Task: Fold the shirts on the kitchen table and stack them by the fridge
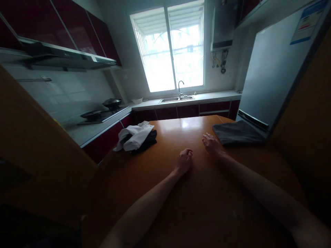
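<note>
My left hand (184, 160) rests on the brown wooden table (165, 193), its fingers curled in and no object showing in them. Just right of it and a little farther forward, my right hand (212, 144) lies with fingers stretched out, palm toward the tabletop. A folded dark grey cloth (238, 133) lies flat on the table close to the right hand; a small gap separates them. On the left side of the table is a crumpled white garment (137, 135), with black fabric (146, 143) partly hidden under it.
Past the table's far edge runs a counter with a sink (177, 99) and a faucet (180, 88) below a bright window. Pans (112, 102) stand on the stove at left, under a range hood (67, 60). A refrigerator (274, 69) is at right.
</note>
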`<state>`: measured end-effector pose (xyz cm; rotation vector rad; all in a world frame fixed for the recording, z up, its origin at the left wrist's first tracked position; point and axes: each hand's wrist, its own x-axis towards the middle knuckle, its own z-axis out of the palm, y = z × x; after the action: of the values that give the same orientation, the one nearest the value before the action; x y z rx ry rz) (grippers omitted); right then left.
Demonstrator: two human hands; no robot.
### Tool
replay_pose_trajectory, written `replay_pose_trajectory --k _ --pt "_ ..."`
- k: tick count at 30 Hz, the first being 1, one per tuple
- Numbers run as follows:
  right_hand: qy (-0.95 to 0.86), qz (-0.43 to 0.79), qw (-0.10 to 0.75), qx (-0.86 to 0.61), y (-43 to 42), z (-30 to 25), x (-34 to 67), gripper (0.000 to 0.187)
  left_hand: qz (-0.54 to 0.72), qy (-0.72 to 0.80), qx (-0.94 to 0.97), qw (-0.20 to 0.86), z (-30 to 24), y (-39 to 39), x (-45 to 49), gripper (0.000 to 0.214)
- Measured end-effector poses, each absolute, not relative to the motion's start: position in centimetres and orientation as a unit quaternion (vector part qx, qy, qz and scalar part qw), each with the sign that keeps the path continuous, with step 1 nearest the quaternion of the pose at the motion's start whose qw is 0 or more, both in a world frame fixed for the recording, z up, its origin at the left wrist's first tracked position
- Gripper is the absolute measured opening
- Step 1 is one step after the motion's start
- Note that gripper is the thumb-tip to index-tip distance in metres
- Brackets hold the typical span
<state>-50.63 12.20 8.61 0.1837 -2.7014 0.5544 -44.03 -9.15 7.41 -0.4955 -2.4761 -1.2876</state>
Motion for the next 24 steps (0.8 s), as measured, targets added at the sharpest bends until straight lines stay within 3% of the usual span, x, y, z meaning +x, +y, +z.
replay_pose_trajectory --k 6,24 --pt "-0.982 0.159 0.097 0.041 9.8 6.2 -49.5 0.047 -0.428 -0.869 -0.184 0.166 7.0 -9.0 -44.0 0.022" --pt "-0.988 0.101 0.081 0.082 11.7 5.4 -49.8 0.051 -0.448 -0.879 -0.117 0.116 9.4 -9.1 -44.5 0.022"
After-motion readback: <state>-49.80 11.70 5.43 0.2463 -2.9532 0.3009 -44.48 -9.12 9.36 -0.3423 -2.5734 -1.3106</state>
